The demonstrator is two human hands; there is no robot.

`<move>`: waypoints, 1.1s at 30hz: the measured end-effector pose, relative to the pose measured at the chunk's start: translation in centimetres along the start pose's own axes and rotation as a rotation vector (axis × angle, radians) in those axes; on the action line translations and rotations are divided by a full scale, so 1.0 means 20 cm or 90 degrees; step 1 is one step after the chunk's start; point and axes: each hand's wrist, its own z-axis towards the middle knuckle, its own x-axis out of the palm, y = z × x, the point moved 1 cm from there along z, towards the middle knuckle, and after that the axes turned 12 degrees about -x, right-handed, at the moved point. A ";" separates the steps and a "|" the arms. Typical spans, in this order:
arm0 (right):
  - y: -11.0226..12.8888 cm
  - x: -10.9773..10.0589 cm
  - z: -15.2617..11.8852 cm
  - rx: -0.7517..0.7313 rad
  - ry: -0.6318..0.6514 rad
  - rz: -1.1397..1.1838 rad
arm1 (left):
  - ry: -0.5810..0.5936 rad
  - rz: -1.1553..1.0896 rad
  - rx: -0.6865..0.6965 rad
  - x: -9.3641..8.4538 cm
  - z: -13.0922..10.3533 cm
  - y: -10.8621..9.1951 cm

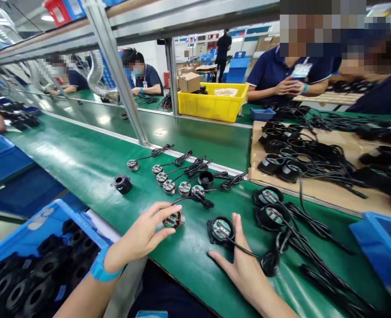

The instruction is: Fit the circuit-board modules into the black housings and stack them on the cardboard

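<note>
My left hand (145,232), with a blue wrist strap, has thumb and fingers around a small round motor part (172,220) with a green circuit board, low over the bench. My right hand (244,265) is open, thumb and fingers apart, beside a black round housing (220,229) with a circuit board inside. A black cable runs from that housing past my right hand to a coiled bundle (271,261). Farther back, several cabled round motor parts (169,187) stand near a black cup-shaped housing (205,179). A separate black housing (121,184) stands to the left.
A blue bin (82,227) of black housings sits at lower left, and another blue bin (370,238) at right. Cabled housings lie on cardboard (260,176) at the right. A metal post (122,75) rises from the green bench (82,154). Co-workers sit across, near a yellow crate (211,106).
</note>
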 end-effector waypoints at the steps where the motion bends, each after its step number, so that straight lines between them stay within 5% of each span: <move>1: 0.01 -0.01 -0.05 -0.013 0.005 -0.026 | 0.001 -0.011 -0.030 0.04 -0.06 0.04; 6: 0.08 -0.04 -0.24 -0.224 -0.015 -0.100 | -0.029 -0.065 -0.161 0.18 -0.25 0.19; 10: 0.27 0.01 -0.06 -0.393 0.005 -0.057 | -0.042 -0.088 -0.193 0.18 -0.30 0.21; 13: 0.41 0.13 0.18 -0.402 0.040 -0.059 | -0.119 -0.057 -0.196 0.10 -0.29 0.25; 18: 0.47 0.32 0.39 -0.362 0.057 0.053 | -0.428 0.070 -0.345 -0.09 -0.16 0.42; 20: 0.45 0.37 0.40 -0.326 0.055 0.103 | -0.442 0.152 -0.419 -0.15 -0.07 0.49; 24: 0.44 0.39 0.39 -0.314 0.060 0.124 | -0.344 0.207 -0.516 -0.26 0.09 0.59; 28: 0.52 0.30 0.38 -0.341 0.031 0.154 | -0.317 0.138 -0.518 -0.34 0.15 0.63; 33: 0.57 -0.07 0.28 -0.360 -0.038 0.160 | -0.333 0.008 -0.414 -0.28 0.07 0.52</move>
